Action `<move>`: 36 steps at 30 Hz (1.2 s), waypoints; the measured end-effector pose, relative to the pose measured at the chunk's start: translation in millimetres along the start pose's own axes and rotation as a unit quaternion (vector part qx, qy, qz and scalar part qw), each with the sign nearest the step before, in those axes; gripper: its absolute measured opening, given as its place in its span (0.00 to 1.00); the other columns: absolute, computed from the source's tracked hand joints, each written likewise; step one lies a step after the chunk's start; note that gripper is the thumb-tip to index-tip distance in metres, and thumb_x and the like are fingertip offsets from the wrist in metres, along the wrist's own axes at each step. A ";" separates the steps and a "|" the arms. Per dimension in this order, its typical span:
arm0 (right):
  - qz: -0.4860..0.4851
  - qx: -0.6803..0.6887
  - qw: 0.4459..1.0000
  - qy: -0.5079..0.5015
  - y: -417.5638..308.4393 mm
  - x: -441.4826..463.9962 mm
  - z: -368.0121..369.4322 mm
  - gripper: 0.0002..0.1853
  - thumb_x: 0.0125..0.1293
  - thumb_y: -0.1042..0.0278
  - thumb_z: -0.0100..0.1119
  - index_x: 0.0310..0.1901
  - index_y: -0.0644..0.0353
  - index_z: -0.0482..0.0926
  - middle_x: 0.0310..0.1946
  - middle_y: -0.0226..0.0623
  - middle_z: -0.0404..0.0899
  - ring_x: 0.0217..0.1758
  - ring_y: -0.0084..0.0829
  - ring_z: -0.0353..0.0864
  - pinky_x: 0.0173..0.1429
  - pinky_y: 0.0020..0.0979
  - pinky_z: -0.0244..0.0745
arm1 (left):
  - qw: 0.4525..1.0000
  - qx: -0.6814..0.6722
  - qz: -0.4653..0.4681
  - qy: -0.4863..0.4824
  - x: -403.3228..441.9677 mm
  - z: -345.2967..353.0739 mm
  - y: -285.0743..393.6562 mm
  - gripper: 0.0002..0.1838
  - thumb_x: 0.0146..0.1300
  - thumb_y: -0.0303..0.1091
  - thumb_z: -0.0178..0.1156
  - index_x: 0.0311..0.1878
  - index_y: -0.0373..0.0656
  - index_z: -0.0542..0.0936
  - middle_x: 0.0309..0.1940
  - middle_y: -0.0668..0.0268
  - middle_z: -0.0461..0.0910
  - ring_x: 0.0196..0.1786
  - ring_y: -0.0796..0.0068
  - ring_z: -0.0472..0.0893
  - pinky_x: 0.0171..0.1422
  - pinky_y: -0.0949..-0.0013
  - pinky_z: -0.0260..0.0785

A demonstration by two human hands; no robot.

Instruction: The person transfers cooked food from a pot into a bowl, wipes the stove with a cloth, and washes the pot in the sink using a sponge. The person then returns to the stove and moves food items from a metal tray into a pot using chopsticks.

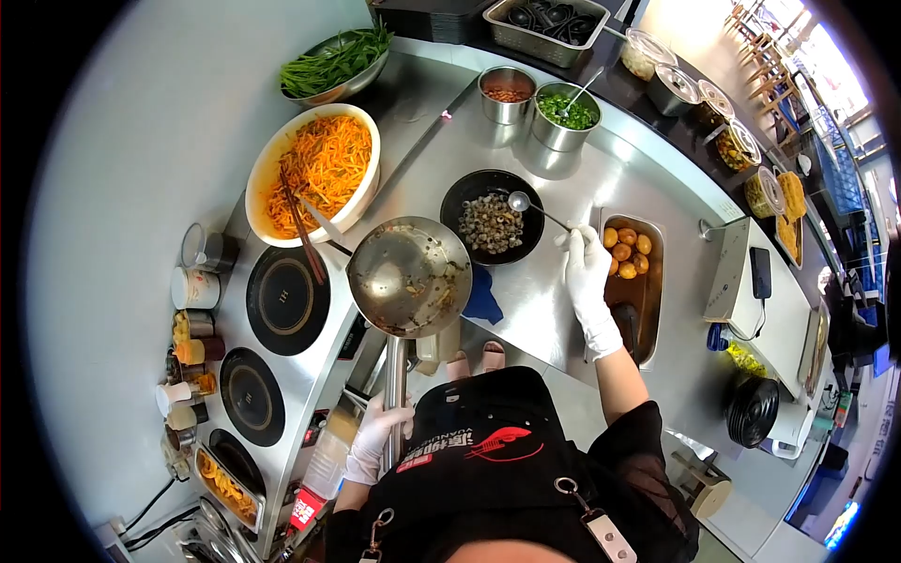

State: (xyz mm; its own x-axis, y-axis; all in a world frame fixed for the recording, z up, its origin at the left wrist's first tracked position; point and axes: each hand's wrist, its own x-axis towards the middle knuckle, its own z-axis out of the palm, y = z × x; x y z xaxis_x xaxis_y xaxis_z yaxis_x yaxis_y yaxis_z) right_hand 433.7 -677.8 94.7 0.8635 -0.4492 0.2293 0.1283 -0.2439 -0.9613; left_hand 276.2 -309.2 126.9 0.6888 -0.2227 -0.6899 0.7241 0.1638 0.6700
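My left hand point(377, 433), in a white glove, is wrapped round the long metal handle of a steel frying pan point(399, 272). Bits of food and oily residue cling to the pan's inside. My right hand point(586, 272), gloved too, grips the thin handle of a metal spoon point(520, 201). The spoon's bowl is over the right side of a black bowl point(453, 202). Small greyish-brown pieces of food, perhaps shellfish, point(490, 225) fill that bowl's middle. Right of my right hand, a steel tray point(654, 310) holds several brown eggs point(627, 251) in dark liquid.
A white basin of orange shreds point(324, 164), with chopsticks point(302, 225), and a bowl of greens point(336, 68) stand left. Two hotplates point(288, 300) lie below. Steel pots of chopped green onion point(566, 114) and reddish bits point(507, 96) stand behind. Lidded containers point(674, 89) line the back-right ledge.
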 end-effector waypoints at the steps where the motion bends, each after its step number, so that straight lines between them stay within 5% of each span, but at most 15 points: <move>1: 0.001 -0.012 1.000 -0.013 6.4 4.1 -2.0 0.09 0.73 0.75 0.48 0.47 0.68 0.77 0.28 0.32 0.80 0.32 0.18 0.77 0.42 0.21 0.73 | 1.000 -0.003 -0.001 0.004 -0.5 0.3 0.1 0.17 0.55 0.22 0.61 0.47 0.30 0.70 0.23 0.62 0.74 0.20 0.71 0.76 0.24 0.69 0.69; 10: 0.024 -0.022 0.999 -0.033 23.3 -1.2 7.0 0.09 0.74 0.74 0.46 0.47 0.68 0.76 0.27 0.33 0.80 0.32 0.20 0.77 0.43 0.22 0.74 | 1.000 0.015 -0.001 -0.001 -1.2 -0.8 3.1 0.16 0.56 0.21 0.61 0.46 0.32 0.70 0.23 0.63 0.74 0.20 0.73 0.76 0.23 0.69 0.69; 21: 0.186 0.117 0.974 0.053 19.7 7.7 2.2 0.08 0.73 0.73 0.46 0.40 0.68 0.74 0.25 0.38 0.81 0.25 0.24 0.78 0.36 0.23 0.74 | 1.000 0.008 -0.006 0.001 -2.9 -2.2 2.8 0.16 0.57 0.23 0.60 0.48 0.33 0.70 0.23 0.64 0.73 0.20 0.74 0.75 0.24 0.70 0.69; 25: 0.176 0.143 0.972 0.051 18.4 5.3 -0.3 0.08 0.73 0.73 0.47 0.41 0.68 0.75 0.26 0.39 0.82 0.27 0.23 0.78 0.37 0.23 0.74 | 1.000 0.014 -0.005 0.005 -2.9 -1.7 3.9 0.17 0.56 0.24 0.60 0.48 0.33 0.70 0.23 0.64 0.74 0.20 0.74 0.75 0.24 0.70 0.69; 27: 0.065 0.044 0.996 -0.030 16.0 2.3 1.5 0.08 0.73 0.74 0.48 0.43 0.69 0.76 0.27 0.37 0.82 0.29 0.22 0.78 0.39 0.23 0.74 | 1.000 0.016 -0.006 0.003 -1.9 -3.5 3.1 0.17 0.56 0.24 0.60 0.48 0.33 0.70 0.23 0.64 0.74 0.20 0.74 0.75 0.24 0.70 0.68; 30: 0.035 -0.048 0.996 -0.060 7.8 2.6 1.9 0.09 0.73 0.75 0.48 0.45 0.69 0.76 0.28 0.35 0.82 0.30 0.21 0.78 0.40 0.22 0.74 | 1.000 0.017 -0.006 -0.002 -1.2 -3.9 4.0 0.17 0.56 0.24 0.60 0.48 0.33 0.70 0.23 0.63 0.74 0.20 0.73 0.75 0.24 0.70 0.68; 36: 0.067 0.030 0.996 -0.043 11.3 6.2 2.9 0.09 0.73 0.74 0.48 0.46 0.70 0.76 0.28 0.35 0.82 0.30 0.20 0.78 0.41 0.22 0.74 | 1.000 0.006 -0.004 0.000 -1.7 -3.5 3.6 0.15 0.56 0.23 0.61 0.46 0.33 0.71 0.22 0.63 0.73 0.19 0.72 0.75 0.23 0.69 0.69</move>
State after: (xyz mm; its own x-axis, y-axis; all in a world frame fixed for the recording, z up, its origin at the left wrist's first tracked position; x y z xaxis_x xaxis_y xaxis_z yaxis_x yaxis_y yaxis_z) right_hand 441.9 -680.8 84.8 0.9134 -0.3977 0.0866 0.0359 -0.1333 -0.9904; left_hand 277.8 -304.9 129.6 0.6834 -0.2236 -0.6950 0.7287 0.1502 0.6682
